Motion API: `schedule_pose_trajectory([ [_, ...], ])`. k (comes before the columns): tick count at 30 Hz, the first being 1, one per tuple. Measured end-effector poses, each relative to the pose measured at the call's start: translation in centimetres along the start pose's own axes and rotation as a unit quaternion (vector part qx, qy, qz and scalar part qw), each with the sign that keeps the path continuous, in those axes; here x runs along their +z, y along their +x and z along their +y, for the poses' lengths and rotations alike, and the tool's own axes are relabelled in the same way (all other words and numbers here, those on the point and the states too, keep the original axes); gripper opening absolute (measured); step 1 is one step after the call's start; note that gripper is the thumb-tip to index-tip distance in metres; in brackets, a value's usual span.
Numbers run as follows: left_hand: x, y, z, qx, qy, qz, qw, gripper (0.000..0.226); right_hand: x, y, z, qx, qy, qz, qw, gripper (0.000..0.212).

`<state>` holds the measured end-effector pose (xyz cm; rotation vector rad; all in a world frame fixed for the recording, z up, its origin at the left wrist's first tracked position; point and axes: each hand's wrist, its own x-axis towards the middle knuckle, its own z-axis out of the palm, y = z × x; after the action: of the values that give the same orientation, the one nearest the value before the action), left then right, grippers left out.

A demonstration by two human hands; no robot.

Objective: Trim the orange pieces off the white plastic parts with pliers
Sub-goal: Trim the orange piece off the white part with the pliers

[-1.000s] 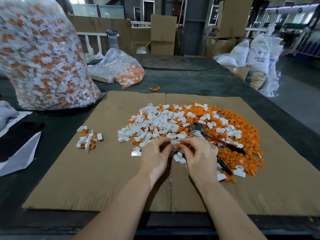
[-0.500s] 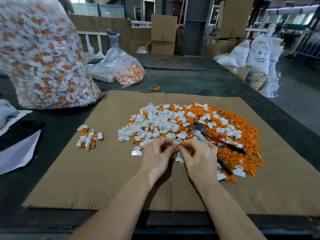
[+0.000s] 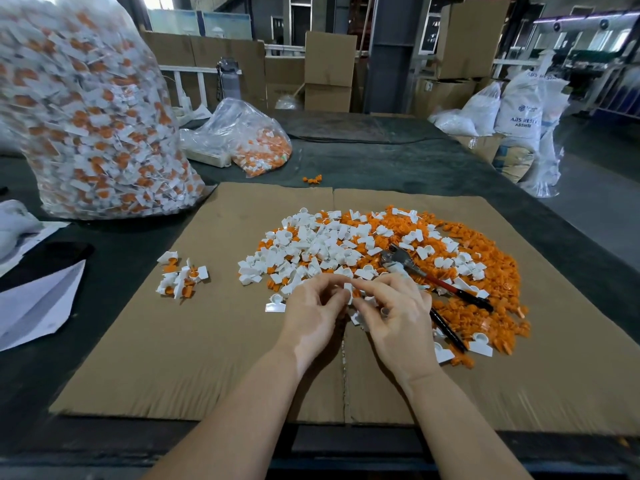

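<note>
A heap of white plastic parts (image 3: 322,247) lies on the cardboard sheet (image 3: 214,341), with a spread of cut orange pieces (image 3: 485,271) to its right. My left hand (image 3: 311,313) and my right hand (image 3: 394,313) meet at the heap's near edge and together pinch one small white part (image 3: 347,291) between their fingertips. The pliers (image 3: 429,278), grey jaws and red-black handles, lie on the orange pieces just right of my right hand; neither hand touches them.
A small cluster of white-and-orange parts (image 3: 181,277) sits left on the cardboard. A big clear bag of parts (image 3: 86,116) stands far left, a smaller bag (image 3: 249,140) behind. White papers (image 3: 34,306) lie at the left edge. Sacks (image 3: 519,116) and boxes stand beyond the table.
Both hands stayed at the heap's near edge, fingers working the small part; the orange bit seen between the fingertips earlier no longer shows. The pliers have not moved.
</note>
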<state>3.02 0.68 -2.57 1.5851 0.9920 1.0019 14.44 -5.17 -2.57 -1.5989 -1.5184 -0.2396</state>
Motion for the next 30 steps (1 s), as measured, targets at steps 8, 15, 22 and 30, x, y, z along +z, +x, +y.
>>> schedule_pose_trajectory([
  [8, 0.14, -0.05, -0.02, 0.0, -0.007, 0.025, 1.0, 0.015, -0.03, -0.1, -0.28, 0.002, -0.004, 0.01, 1.0, 0.016],
  [15, 0.74, -0.23, -0.13, 0.027, 0.066, 0.065, 0.995, 0.015, 0.05, -0.08, -0.28, -0.007, -0.018, 0.041, 0.999, 0.011],
  [22, 0.86, -0.55, 0.09, 0.059, 0.097, 0.085, 0.99, 0.02, 0.48, -0.09, -0.22, -0.069, -0.089, 0.081, 0.99, 0.012],
  [30, 0.74, -0.15, -0.4, 0.05, 0.099, 0.099, 0.989, 0.01, -0.02, -0.06, -0.2, 0.007, 0.016, 0.063, 0.998, 0.012],
])
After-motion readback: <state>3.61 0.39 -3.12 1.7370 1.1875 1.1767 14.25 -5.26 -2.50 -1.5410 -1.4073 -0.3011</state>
